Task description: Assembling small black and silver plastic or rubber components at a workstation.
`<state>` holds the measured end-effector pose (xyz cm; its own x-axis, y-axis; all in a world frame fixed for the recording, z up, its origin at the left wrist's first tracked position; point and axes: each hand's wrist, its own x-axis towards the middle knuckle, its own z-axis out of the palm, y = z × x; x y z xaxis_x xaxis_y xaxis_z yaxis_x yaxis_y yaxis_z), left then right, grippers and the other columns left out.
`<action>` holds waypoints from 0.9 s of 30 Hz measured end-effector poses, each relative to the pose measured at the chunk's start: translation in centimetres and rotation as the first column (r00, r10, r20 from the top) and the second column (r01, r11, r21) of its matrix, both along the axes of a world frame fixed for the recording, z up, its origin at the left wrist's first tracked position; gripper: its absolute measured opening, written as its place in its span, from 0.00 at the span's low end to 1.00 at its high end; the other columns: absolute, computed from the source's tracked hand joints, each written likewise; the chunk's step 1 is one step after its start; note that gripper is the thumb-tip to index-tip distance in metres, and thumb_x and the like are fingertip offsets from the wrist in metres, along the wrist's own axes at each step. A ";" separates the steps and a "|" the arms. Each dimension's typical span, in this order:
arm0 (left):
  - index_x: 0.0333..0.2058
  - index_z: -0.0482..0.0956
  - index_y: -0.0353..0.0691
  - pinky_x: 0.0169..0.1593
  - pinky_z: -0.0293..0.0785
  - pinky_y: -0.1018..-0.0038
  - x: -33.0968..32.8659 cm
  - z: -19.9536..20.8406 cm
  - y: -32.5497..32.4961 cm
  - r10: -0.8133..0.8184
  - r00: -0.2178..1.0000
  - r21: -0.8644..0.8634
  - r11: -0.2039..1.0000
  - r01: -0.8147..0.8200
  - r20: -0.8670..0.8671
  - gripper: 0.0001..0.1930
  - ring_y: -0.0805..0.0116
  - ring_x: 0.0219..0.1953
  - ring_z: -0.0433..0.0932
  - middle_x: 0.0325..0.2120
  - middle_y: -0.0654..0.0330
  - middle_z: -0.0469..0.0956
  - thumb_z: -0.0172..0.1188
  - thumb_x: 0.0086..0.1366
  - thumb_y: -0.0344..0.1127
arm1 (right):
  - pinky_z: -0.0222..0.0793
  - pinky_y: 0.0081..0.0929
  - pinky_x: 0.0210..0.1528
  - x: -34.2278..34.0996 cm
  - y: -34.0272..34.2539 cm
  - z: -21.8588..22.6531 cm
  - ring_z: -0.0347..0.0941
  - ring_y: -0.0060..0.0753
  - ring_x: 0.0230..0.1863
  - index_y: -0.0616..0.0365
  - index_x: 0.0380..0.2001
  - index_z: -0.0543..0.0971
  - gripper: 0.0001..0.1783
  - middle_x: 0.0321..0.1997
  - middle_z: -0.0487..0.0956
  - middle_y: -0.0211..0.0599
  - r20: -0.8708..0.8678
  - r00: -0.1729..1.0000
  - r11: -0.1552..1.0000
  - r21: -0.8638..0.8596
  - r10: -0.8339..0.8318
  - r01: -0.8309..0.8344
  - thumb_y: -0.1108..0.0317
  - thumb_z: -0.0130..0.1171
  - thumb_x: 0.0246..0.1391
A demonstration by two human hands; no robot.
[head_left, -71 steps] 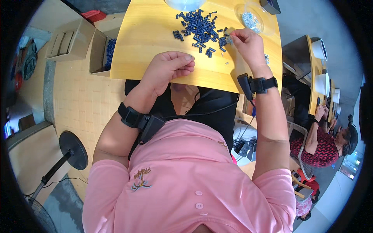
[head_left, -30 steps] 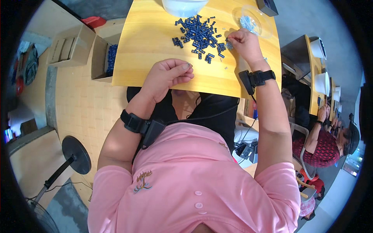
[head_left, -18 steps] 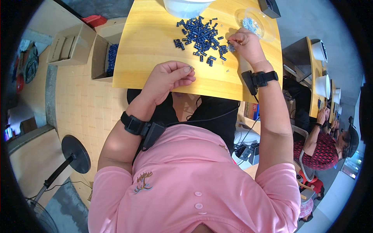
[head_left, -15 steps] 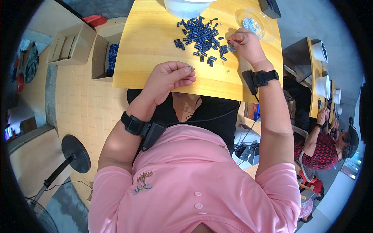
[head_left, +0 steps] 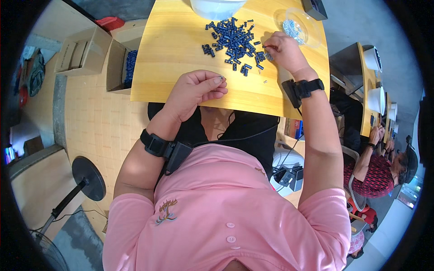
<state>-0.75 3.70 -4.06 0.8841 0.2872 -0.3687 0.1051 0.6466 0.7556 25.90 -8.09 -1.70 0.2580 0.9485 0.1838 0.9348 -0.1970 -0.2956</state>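
My left hand (head_left: 199, 90) is closed in a pinch above the table's near edge. A tiny dark bit shows at its thumb and fingertip, too small to name. Farther right and farther away, my right hand (head_left: 285, 52) reaches down with its fingers pinched together at a few small silvery metal pieces (head_left: 268, 56); what lies between the fingertips is hidden. Left of that hand spreads a loose pile of small dark blue plastic parts (head_left: 235, 40), short and cylindrical. A round clear dish (head_left: 312, 38) behind the right hand holds many small silvery pieces (head_left: 293, 30).
A white tub (head_left: 218, 9) stands at the far edge of the yellow wooden table (head_left: 167, 58). An open cardboard box (head_left: 118, 65) with blue parts sits on the left. A black box (head_left: 315, 9) is at the far right corner. Another person (head_left: 375, 167) works at a table farther right.
My right hand has shifted very slightly, its fingers still down at the small metal pieces. My left hand stays in the same pinch.
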 end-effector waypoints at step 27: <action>0.39 0.77 0.31 0.36 0.75 0.82 0.5 3.3 -3.5 -0.073 0.997 0.387 0.920 0.057 0.027 0.12 0.76 0.30 0.77 0.29 0.59 0.79 0.59 0.59 0.33 | 0.65 0.12 0.29 -13.1 -5.4 2.9 0.71 0.16 0.28 0.62 0.39 0.76 0.11 0.30 0.77 0.29 -0.971 0.205 0.859 0.204 0.119 0.470 0.78 0.55 0.50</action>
